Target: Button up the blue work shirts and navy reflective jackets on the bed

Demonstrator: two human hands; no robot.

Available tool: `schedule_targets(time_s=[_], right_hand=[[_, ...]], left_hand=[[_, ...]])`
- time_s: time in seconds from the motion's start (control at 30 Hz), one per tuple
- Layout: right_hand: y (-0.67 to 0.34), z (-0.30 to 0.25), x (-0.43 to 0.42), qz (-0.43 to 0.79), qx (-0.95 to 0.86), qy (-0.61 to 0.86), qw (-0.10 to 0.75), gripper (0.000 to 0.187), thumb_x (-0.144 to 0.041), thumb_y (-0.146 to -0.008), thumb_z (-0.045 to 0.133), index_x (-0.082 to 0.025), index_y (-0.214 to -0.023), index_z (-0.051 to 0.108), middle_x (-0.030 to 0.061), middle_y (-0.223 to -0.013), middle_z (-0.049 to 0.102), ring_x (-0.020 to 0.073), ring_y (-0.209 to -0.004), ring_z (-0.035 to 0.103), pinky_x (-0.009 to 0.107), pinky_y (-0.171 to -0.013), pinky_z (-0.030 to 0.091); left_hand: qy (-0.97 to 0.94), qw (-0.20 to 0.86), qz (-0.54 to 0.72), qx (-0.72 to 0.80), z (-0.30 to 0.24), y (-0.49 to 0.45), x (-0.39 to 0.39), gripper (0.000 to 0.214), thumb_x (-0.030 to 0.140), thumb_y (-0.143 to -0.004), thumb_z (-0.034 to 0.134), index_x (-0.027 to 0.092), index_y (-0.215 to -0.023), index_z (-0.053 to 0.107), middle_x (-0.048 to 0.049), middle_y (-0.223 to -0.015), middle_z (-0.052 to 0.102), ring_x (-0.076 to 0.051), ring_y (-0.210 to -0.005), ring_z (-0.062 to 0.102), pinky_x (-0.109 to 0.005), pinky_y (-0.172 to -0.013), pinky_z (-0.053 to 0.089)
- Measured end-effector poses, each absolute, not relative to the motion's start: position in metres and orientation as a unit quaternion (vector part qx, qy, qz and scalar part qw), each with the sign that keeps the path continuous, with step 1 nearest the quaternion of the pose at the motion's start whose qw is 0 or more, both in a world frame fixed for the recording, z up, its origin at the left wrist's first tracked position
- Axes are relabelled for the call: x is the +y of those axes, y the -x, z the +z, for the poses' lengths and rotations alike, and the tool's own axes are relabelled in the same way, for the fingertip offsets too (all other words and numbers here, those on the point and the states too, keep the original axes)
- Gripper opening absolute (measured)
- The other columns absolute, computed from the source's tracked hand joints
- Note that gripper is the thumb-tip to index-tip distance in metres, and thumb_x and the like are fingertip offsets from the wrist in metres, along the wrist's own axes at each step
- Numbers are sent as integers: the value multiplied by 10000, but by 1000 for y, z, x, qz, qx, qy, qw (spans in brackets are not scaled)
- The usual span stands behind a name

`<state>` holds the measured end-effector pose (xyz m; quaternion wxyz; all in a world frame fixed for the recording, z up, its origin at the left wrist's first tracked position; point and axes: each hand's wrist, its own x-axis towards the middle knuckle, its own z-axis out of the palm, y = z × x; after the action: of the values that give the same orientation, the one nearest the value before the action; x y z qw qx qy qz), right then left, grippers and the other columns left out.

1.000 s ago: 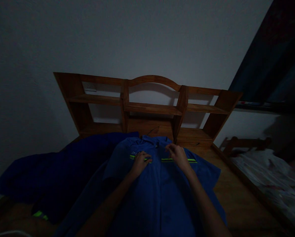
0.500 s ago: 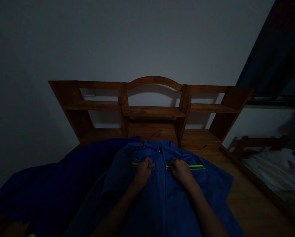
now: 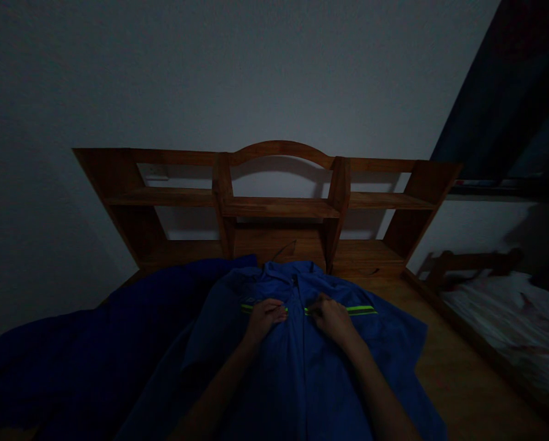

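Left hand (image 3: 266, 318) and right hand (image 3: 332, 317) lowered onto your blue shirt (image 3: 274, 386), spread on wooden boards (image 3: 444, 373); front-panel handling seems underway. Can't tell if either grip pinches cloth.

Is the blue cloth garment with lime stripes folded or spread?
Spread: the garment lies with front panels side by side, collar beyond the left hand and right hand.

Around the shirt (image 3: 297, 367) on the boards (image 3: 458, 367): shelf unit (image 3: 281, 209) behind at twelve o'clock, second garment (image 3: 118, 343) at nine, plastic sheeting (image 3: 508, 315) at three
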<state>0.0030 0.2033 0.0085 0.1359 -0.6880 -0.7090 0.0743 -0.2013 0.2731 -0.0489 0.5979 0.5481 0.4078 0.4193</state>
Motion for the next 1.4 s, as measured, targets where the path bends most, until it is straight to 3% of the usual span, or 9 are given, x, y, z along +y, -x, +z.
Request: schedule_targets(time_s=[0.1, 0.37, 0.5, 0.8, 1.0, 1.1, 1.2, 1.4], right_hand=[[-4, 4, 205, 88, -715, 671, 173, 256, -151, -816, 505, -224, -965, 701, 67, -1025, 607, 171, -864, 598, 242, -774, 408], [16, 4, 210, 269, -740, 461, 408, 245, -200, -870, 527, -224, -1065, 673, 43, -966, 611, 148, -889, 570, 237, -761, 448], [32, -4, 209, 251, -716, 468, 452, 204, -195, -855, 564, -238, -1004, 697, 25, -917, 629, 138, -816, 580, 237, -736, 449], [37, -7, 209, 232, -682, 501, 480, 143, -179, -817, 583, -219, -899, 694, -2, -857, 644, 116, -676, 565, 216, -640, 433], [33, -14, 216, 290, -671, 501, 463, 99, -144, -763, 575, -167, -838, 635, -4, -791, 632, 108, -648, 557, 193, -593, 424], [31, -18, 217, 297, -686, 490, 449, 111, -120, -739, 574, -161, -829, 623, -7, -761, 618, 109, -659, 557, 187, -591, 418], [31, -19, 216, 284, -701, 483, 440, 136, -97, -721, 577, -164, -833, 616, -13, -754, 604, 105, -669, 555, 186, -603, 413], [33, -20, 215, 261, -714, 492, 424, 154, -97, -720, 594, -172, -854, 606, -20, -746, 580, 98, -663, 549, 178, -594, 401]], left_hand=[[-503, 625, 438, 404, -49, 200, 271, 481, 446, -534, 767, 109, -834, 599, -94, -765, 673, -232, -709, 668, -400, -727, 553], [-507, 619, 442, 406, -45, 201, 268, 295, 304, -577, 733, 111, -770, 622, -74, -735, 672, -202, -683, 652, -337, -687, 532], [-546, 587, 439, 406, -40, 204, 264, 226, 283, -618, 689, 124, -766, 626, -60, -728, 665, -186, -684, 640, -302, -662, 515], [-643, 501, 430, 388, -24, 201, 250, 143, 232, -711, 577, 138, -810, 620, -72, -804, 660, -173, -770, 635, -269, -706, 490], [-651, 492, 432, 385, -21, 199, 244, 234, 353, -797, 525, 146, -838, 627, -46, -775, 636, -154, -738, 601, -236, -658, 444], [-609, 521, 432, 414, -25, 196, 244, 263, 390, -759, 568, 145, -847, 607, -21, -694, 607, -136, -630, 567, -213, -558, 401], [-582, 533, 426, 442, -31, 194, 247, 263, 308, -667, 644, 148, -867, 582, -3, -650, 597, -115, -562, 536, -189, -502, 347], [-532, 591, 410, 446, -39, 195, 252, 305, 217, -601, 613, 154, -887, 529, 23, -603, 573, -82, -471, 471, -178, -450, 298]])
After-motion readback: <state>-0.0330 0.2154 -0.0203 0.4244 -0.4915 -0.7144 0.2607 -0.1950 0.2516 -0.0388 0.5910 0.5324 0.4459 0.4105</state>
